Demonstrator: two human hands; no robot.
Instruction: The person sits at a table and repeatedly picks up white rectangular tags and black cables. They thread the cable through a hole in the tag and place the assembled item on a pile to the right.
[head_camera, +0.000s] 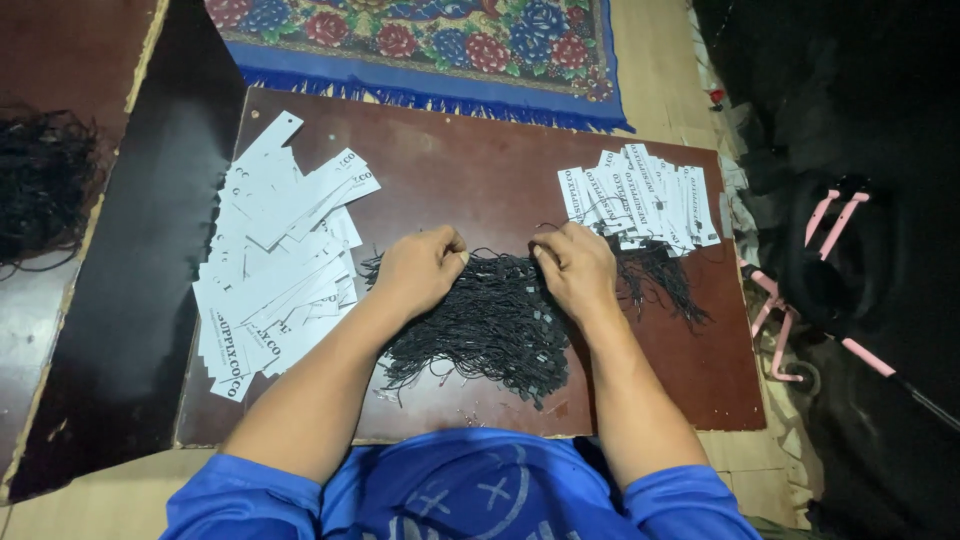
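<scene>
Both hands, left (420, 268) and right (573, 268), pinch into the strings (490, 325); each grip hides what's inside. Two tag piles (275, 265) flank them, way too many to count.

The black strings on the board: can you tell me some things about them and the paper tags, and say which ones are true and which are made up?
1. Both hands, the left hand and the right hand, rest on the heap of black strings. True.
2. The bigger pile of white tags lies on the person's right. False: it lies on the left; the smaller pile of tags is on the right.
3. The strings lie on a brown board. True.
4. The rug beyond the board is plain grey. False: it has red and blue flowers.
</scene>
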